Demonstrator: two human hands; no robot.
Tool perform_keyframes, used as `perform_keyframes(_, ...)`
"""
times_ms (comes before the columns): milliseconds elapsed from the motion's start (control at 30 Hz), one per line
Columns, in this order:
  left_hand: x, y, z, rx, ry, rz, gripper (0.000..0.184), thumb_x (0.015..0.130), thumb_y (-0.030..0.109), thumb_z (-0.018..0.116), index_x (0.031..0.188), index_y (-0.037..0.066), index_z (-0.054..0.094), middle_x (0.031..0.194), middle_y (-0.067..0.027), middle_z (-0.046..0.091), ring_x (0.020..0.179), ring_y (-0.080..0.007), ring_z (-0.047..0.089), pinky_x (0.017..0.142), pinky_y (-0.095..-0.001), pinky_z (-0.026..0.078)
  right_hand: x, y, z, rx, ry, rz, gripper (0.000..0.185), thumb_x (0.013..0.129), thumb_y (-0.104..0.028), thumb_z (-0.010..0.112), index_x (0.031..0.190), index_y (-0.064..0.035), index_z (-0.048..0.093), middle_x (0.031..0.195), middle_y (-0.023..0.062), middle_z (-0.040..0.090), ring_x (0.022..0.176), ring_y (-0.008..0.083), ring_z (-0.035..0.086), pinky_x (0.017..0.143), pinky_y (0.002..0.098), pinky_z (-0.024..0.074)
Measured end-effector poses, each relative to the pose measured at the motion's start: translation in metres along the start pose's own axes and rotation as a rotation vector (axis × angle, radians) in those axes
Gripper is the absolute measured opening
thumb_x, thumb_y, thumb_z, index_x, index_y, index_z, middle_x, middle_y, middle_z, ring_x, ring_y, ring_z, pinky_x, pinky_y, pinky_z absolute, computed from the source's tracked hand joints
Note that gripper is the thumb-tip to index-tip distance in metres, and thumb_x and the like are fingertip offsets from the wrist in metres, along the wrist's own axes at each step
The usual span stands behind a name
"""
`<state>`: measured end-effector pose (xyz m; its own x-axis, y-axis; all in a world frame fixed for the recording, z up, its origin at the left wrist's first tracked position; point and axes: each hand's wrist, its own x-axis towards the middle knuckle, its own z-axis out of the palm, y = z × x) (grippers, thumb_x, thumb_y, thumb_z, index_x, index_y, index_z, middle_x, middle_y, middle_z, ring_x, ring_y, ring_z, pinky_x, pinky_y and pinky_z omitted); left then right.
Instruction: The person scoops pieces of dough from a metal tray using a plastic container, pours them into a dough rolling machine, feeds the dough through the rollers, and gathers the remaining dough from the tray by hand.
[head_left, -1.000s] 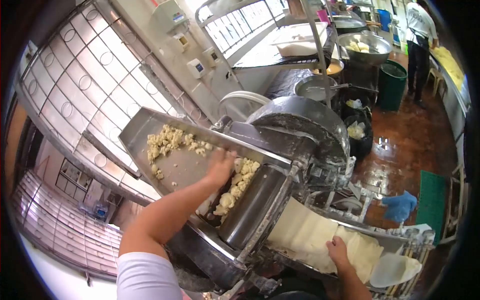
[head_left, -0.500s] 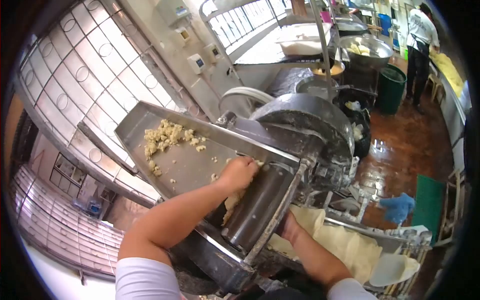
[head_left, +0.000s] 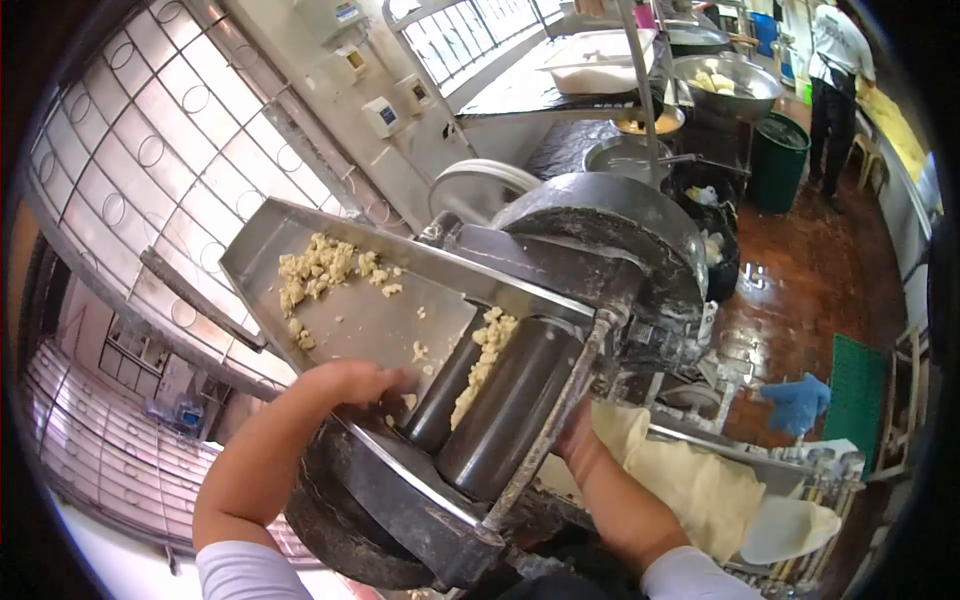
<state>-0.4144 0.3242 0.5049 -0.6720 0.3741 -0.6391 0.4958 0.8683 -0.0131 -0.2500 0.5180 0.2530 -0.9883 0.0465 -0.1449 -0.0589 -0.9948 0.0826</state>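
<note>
Some lumpy dough (head_left: 484, 362) is held between smooth rollers (head_left: 515, 410); the left hand (head_left: 370, 381) is blurred by the tray (head_left: 370, 325), the right hand (head_left: 576, 434) partly hidden by the frame (head_left: 551, 420); neither grip can be told.

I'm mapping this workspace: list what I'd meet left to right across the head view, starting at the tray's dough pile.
Crumbly dough pile → dough strip along the rollers → pale dough sheet → blue cloth → green mat

smooth metal rollers (head_left: 510, 405) (dark, glossy); crumbly matt dough (head_left: 483, 362); dull metal tray (head_left: 375, 315).
</note>
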Motion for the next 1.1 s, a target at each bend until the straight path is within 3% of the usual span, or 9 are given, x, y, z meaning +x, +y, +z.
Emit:
perform_keyframes(133,-0.005,0.062,0.014,-0.518,-0.153,-0.124,0.069,0.095,0.058,0.034,0.072,-0.002,0.059,0.063,-0.0118,0.058,0.056,-0.0238,0.06,0.061,-0.0386,0.049,-0.014,0.004,0.002,-0.002,0.017,-0.01,0.074,0.088,-0.069,0.032,0.126,-0.0097,0.056,0.123,0.0135,0.059,0.11,0.033,0.057,0.097,0.0495,0.0439)
perform_keyframes(333,0.05,0.071,-0.02,-0.088,0.805,0.286,0.045,0.09,0.04,0.047,0.095,0.0,0.065,0.096,-0.0273,0.064,0.091,-0.0419,0.062,0.08,-0.0497,0.047,-0.02,0.003,0.003,-0.079,0.055,0.02,0.079,0.087,-0.073,0.031,0.131,-0.0108,0.052,0.13,0.0144,0.054,0.117,0.0336,0.052,0.102,0.0497,0.0388)
perform_keyframes(433,0.086,0.06,-0.02,0.059,0.817,0.04,0.041,0.09,0.035,0.046,0.101,0.0,0.064,0.099,-0.0277,0.063,0.094,-0.0416,0.062,0.081,-0.0504,0.046,-0.006,0.003,0.0,0.0,-0.027,0.0,0.084,0.085,-0.077,0.026,0.132,-0.0111,0.051,0.133,0.0144,0.052,0.119,0.0344,0.05,0.103,0.0505,0.0371)
perform_keyframes(533,0.098,0.086,0.005,0.115,0.701,0.186,0.035,0.088,0.029,0.047,0.098,-0.001,0.062,0.091,-0.0255,0.065,0.082,-0.0421,0.062,0.078,-0.0477,0.049,-0.002,0.003,0.003,0.03,0.09,-0.008,0.085,0.086,-0.077,0.024,0.133,-0.011,0.051,0.134,0.0146,0.051,0.12,0.0357,0.049,0.103,0.0518,0.0369)
perform_keyframes(600,0.085,0.105,0.015,-0.228,0.372,0.4,0.033,0.087,0.027,0.046,0.096,-0.001,0.061,0.084,-0.0195,0.065,0.073,-0.0335,0.063,0.073,-0.0431,0.051,0.014,0.002,-0.01,0.012,0.073,-0.025,0.081,0.086,-0.073,0.03,0.131,-0.0095,0.052,0.131,0.0157,0.053,0.117,0.0366,0.051,0.101,0.0521,0.039)
perform_keyframes(633,0.039,0.133,0.005,-0.406,0.176,0.223,0.031,0.087,0.026,0.045,0.091,0.0,0.06,0.077,-0.012,0.062,0.065,-0.0226,0.059,0.063,-0.0358,0.049,0.019,0.004,-0.018,-0.005,0.056,-0.041,0.078,0.086,-0.07,0.035,0.13,-0.008,0.052,0.128,0.0169,0.055,0.115,0.0375,0.053,0.1,0.0524,0.041)
perform_keyframes(733,0.049,0.079,-0.004,-0.223,0.807,0.515,0.028,0.086,0.028,0.049,0.087,0.002,0.06,0.073,-0.0078,0.058,0.062,-0.0162,0.057,0.055,-0.0292,0.045,0.02,0.001,-0.02,-0.02,0.076,0.025,0.089,0.085,-0.078,0.023,0.14,-0.0108,0.043,0.142,0.0164,0.043,0.127,0.0391,0.042,0.106,0.0552,0.0309)
perform_keyframes(867,-0.036,0.06,-0.021,-0.744,0.62,0.123,0.013,0.08,0.02,0.062,0.085,0.008,0.057,0.065,0.0002,0.05,0.056,-0.0093,0.046,0.049,-0.0246,0.037,-0.016,-0.002,-0.006,-0.166,0.196,0.007,0.1,0.079,-0.083,0.027,0.147,-0.0104,0.03,0.15,0.0173,0.029,0.136,0.0374,0.03,0.111,0.0519,0.0229)
perform_keyframes(1100,-0.024,-0.056,0.011,-0.289,0.959,0.103,0.02,0.069,0.001,0.055,0.089,0.001,0.057,0.076,-0.0059,0.058,0.072,-0.0138,0.055,0.066,-0.0269,0.046,-0.049,-0.021,-0.048,-0.092,0.358,0.023,0.091,0.079,-0.078,0.044,0.14,-0.0119,0.041,0.139,0.0151,0.046,0.127,0.0341,0.042,0.106,0.0498,0.0318)
